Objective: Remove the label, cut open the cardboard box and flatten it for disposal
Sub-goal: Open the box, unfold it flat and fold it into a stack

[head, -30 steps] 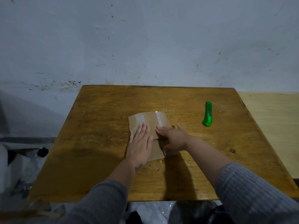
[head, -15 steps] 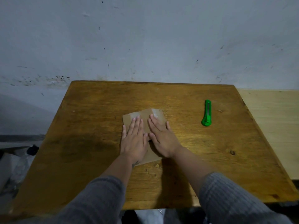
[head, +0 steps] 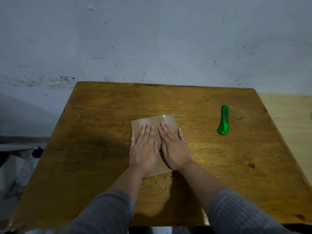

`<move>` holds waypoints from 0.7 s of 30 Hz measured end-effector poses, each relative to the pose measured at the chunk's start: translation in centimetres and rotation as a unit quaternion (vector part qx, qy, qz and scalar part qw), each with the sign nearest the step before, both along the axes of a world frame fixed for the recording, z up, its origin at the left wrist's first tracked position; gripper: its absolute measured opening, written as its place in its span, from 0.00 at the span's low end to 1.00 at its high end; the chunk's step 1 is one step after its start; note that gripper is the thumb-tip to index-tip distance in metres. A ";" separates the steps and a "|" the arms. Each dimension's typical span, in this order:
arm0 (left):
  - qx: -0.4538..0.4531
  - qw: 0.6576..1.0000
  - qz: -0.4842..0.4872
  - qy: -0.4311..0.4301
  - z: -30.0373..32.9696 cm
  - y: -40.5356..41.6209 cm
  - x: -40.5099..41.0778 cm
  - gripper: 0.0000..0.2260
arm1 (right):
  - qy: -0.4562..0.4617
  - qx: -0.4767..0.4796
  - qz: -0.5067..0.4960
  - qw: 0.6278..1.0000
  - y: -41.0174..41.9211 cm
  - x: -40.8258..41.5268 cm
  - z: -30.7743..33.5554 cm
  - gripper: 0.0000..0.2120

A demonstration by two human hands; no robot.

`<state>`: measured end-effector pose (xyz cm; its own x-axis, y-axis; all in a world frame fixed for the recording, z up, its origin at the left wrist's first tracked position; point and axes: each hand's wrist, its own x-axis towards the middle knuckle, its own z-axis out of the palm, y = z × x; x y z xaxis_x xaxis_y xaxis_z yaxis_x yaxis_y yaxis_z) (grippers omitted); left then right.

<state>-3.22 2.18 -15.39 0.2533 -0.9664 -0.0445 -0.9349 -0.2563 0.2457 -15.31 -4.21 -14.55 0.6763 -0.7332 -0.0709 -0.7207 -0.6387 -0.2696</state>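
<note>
- The cardboard box point(head: 154, 123) lies flattened, brown, with glossy tape strips, mid wooden table point(head: 101, 132).
- Left hand point(head: 143, 147) and right hand point(head: 173, 147) press it, fingers straight and close together.
- A green utility knife point(head: 223, 119) lies well apart, right.

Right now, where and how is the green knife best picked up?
Pinch the knife across its narrow sides at mid-body, coming from above with the right hand. It lies flat on the table, lengthwise away from the person, nothing beside it, on that hand's side.
</note>
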 end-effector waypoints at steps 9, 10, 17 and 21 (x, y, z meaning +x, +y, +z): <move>-0.028 0.985 0.168 0.043 0.4 1.1 -0.5 0.35 | 0.002 0.011 -0.162 0.987 0.9 0.0 0.6 0.25; -0.025 0.981 0.185 0.048 0.3 1.1 -0.6 0.36 | 0.010 0.008 -0.181 0.983 1.0 0.1 0.7 0.25; -0.043 0.977 0.194 0.079 0.2 0.8 -0.5 0.32 | -0.062 0.013 -0.229 0.971 1.3 0.5 1.0 0.21; -0.077 0.962 0.206 0.164 0.7 0.8 0.0 0.30 | -0.171 0.050 -0.244 0.953 1.7 0.8 1.4 0.19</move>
<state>-3.21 2.98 -14.70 0.6124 -0.7888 -0.0520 -0.6278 -0.5254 0.5743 -14.46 -2.47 -13.12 0.2525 -0.9676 0.0064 -0.7846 -0.2086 -0.5839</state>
